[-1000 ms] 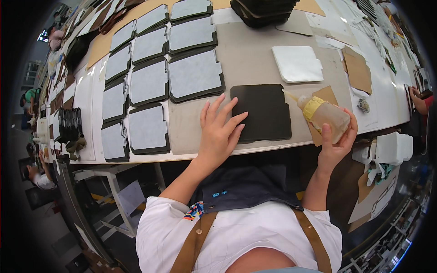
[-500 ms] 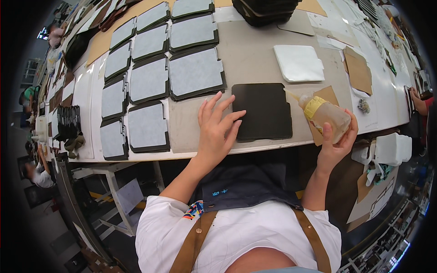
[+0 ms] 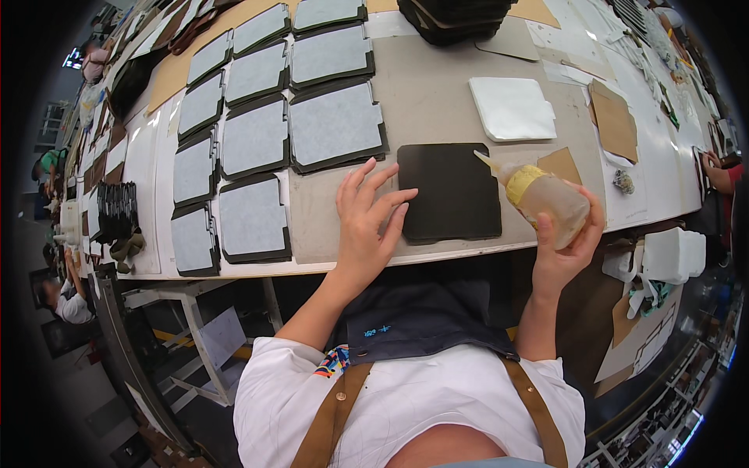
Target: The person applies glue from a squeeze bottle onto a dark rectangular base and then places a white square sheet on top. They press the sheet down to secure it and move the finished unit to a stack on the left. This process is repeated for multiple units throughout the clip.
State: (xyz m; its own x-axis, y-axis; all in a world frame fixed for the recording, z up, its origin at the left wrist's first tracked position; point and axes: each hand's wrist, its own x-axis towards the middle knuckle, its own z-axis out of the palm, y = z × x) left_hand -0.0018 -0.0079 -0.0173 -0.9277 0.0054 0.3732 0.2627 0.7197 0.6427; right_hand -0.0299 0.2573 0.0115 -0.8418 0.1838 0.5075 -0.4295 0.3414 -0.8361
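A black, nearly square panel [image 3: 451,191] with a notched right edge lies flat before me at the table's front. My left hand [image 3: 370,209] rests at its left edge, fingers spread, with fingertips touching or just over the panel. In my right hand [image 3: 573,234] is a translucent squeeze bottle [image 3: 555,204] with yellow tape around its shoulder. The bottle is tilted, its thin nozzle pointing left over the panel's upper right corner. To the left stand rows of stacked black panels faced with pale grey sheets [image 3: 253,212].
A stack of white sheets [image 3: 511,109] lies beyond the panel, and a dark pile [image 3: 456,17] stands at the back. Brown card pieces [image 3: 614,121] lie to the right. The table's front edge [image 3: 335,269] runs close to my body. Other people are at the far left and right.
My right hand has carried the bottle slightly left, bringing its nozzle over the panel's corner. My left hand has shifted a little left.
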